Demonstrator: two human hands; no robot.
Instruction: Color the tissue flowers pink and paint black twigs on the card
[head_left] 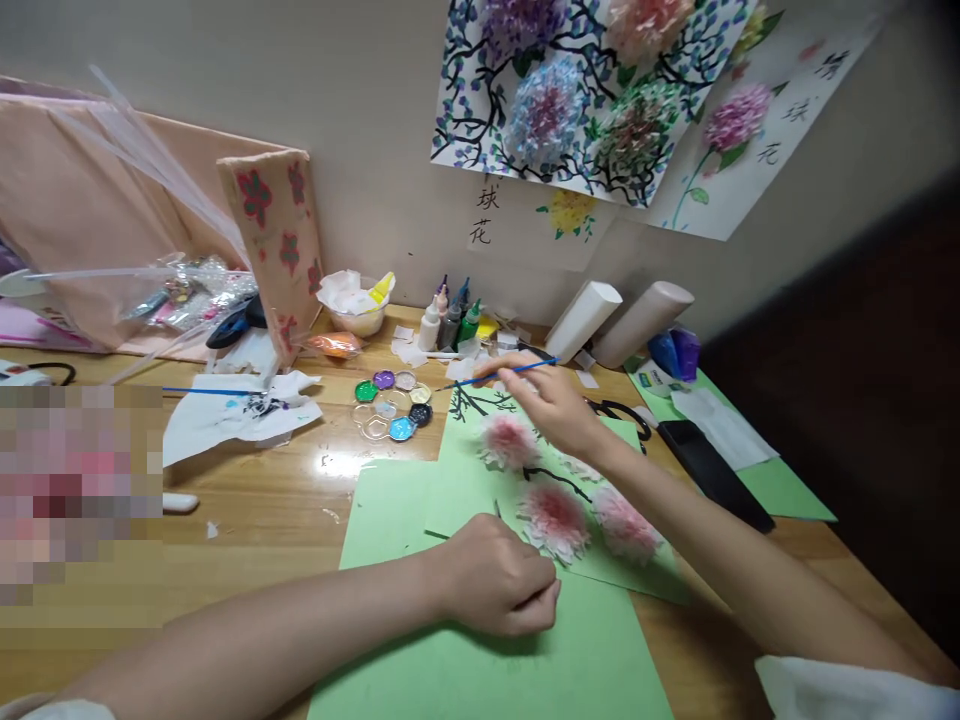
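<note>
My right hand (551, 400) holds a thin blue paintbrush (487, 377) above the upper part of a green sheet. The brush tip points left, close to the right side of a flower-shaped paint palette (386, 408); whether it touches anything I cannot tell. Green, purple, blue, black and pale paints fill some palette wells. Closed in a fist, my left hand (502, 575) rests on the green paper (562, 650), with nothing visible in it. Fluffy pink-and-white flowers (553, 520) and dark painted branches (472, 400) are on the sheet between my hands.
Small paint bottles (450, 325) and a bowl with tissue (356, 305) stand by the wall. A stained tissue (240, 410) lies left, a black phone (712, 475) and scissors (622, 415) right. White rolls (589, 318) lean at the back. Flower pictures (555, 100) hang above.
</note>
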